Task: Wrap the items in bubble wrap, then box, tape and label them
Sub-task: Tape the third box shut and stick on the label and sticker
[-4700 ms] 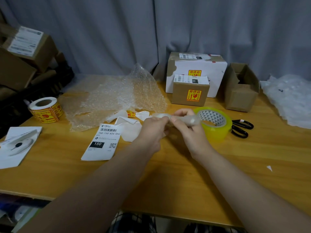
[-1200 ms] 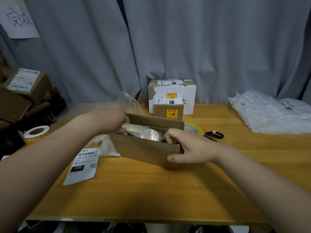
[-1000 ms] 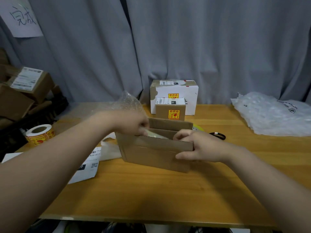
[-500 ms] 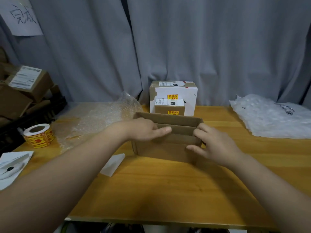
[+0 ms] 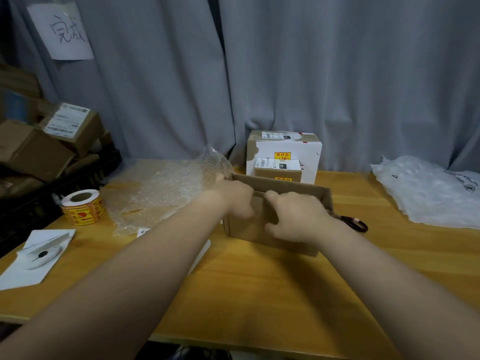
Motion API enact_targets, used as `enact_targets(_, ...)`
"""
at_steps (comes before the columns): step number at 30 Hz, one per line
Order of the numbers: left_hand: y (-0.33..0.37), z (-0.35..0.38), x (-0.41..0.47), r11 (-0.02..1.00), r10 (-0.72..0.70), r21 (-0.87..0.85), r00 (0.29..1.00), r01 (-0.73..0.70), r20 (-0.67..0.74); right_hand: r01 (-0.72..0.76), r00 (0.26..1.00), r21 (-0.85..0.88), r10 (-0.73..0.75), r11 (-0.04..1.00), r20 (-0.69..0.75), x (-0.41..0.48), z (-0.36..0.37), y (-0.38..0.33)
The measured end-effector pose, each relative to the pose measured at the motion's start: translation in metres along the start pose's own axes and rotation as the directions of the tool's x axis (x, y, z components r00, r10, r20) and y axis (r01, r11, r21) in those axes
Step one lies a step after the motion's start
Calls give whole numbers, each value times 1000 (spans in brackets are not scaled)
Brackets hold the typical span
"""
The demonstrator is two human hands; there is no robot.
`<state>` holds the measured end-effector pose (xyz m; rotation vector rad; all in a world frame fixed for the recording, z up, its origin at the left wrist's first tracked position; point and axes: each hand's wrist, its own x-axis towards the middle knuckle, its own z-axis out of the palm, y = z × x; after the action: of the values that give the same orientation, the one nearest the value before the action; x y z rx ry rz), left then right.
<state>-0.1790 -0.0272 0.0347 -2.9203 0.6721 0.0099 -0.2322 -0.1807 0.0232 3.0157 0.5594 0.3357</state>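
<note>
- Way off the left edge of the table there's a messy stack of brown cardboard cartons (image 5: 52, 141), one with a white shipping label on top. Above it, a white paper sign with handwritten characters (image 5: 65, 32) hangs on the grey curtain (image 5: 337, 74).
- At the left edge of the yellowish wooden table (image 5: 259, 294) lies a white sheet of paper with a dark dot on it (image 5: 36, 255).
- Just behind that sits a roll of yellow-and-red stickers (image 5: 83, 206), hole facing up.
- Next over, a crumpled sheet of clear bubble wrap (image 5: 166, 188) spreads toward the back edge, one corner sticking up.
- The left hand (image 5: 233, 198) is on the left end of a brown cardboard box (image 5: 293, 187), fingers curled down over its near top edge. It's a bit blurry but looks like a grip.
- That box is mid-table, top flaps not closed, far flap standing up.
- The right hand (image 5: 296, 216) is on the same near edge, thumb on top and fingers curled round the front wall, so gripping too.
- Behind the box at the back edge: a taped white-and-brown carton (image 5: 306, 149) with a small brown labelled box (image 5: 278, 168) touching its front.
- Black-handled scissors (image 5: 355, 224) peek out just right of the right wrist.
- A pile of clear plastic bags (image 5: 428, 193) lies at the right edge.
</note>
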Motion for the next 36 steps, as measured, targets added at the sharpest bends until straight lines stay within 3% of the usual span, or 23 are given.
enact_targets(2, 0, -1, 2, 993, 3, -114, 1000, -1, 21, -87, 983, 115, 66, 990, 170, 17, -1, 1)
enact_targets(4, -9, 6, -5, 966, 32, -245, 983, -77, -182, -150, 961, 141, 110, 979, 255, 23, -1, 6)
enact_targets(5, -19, 12, -11, 945, 9, -305, 942, -119, -337, -158, 966, 139, 124, 978, 227, 23, 0, 7)
enact_targets(7, -44, 25, -24, 889, -105, -425, 825, -173, -555, -132, 991, 79, 132, 988, 4, 22, 1, 4)
enact_targets(8, -61, 33, -29, 867, -169, -475, 803, -155, -571, -110, 984, 46, 115, 993, -135, 21, -1, -1)
enact_targets(10, -97, 49, -37, 843, -299, -538, 838, 8, -457, -34, 944, 74, 57, 997, -326, 30, -8, -14)
enact_targets(12, -131, 64, -39, 829, -436, -486, 865, 278, -249, 73, 933, 133, -21, 988, -359, 49, -17, -34)
enact_targets(14, -158, 76, -36, 798, -529, -354, 849, 488, -20, 157, 948, 166, -102, 973, -302, 79, -20, -58)
enact_targets(16, -182, 88, -26, 775, -552, -299, 826, 557, 110, 174, 977, 205, -142, 963, -159, 117, -16, -83)
enact_targets(19, -215, 102, -1, 772, -538, -334, 836, 540, 108, 120, 971, 291, -173, 949, 164, 184, 2, -114)
enact_targets(21, -231, 108, 15, 839, -451, -270, 881, 473, 145, 25, 908, 302, -148, 953, 393, 223, 23, -125)
enact_targets(23, -246, 112, 26, 874, -377, -265, 912, 408, 163, -7, 825, 179, -96, 984, 556, 251, 42, -127)
enact_targets(25, -259, 112, 32, 887, -326, -313, 941, 339, 95, -40, 806, 81, -16, 996, 591, 268, 55, -120)
enact_targets(28, -274, 99, 37, 876, -343, -381, 937, 295, -63, -215, 849, 9, 182, 977, 497, 289, 69, -92)
enact_targets(31, -290, 79, 41, 722, -530, -638, 807, 268, -261, -360, 793, -54, 336, 931, 509, 297, 90, -60)
enact_targets(33, -297, 67, 44, 536, -663, -827, 691, 169, -288, -286, 759, -24, 242, 958, 604, 298, 101, -54)
enact_targets(34, -300, 62, 46, 440, -692, -894, 668, 88, -275, -281, 801, 27, 219, 959, 557, 301, 102, -53)
enact_targets(36, -295, 54, 48, 306, -664, -952, 719, 10, -205, -296, 922, 169, 236, 940, 307, 301, 87, -58)
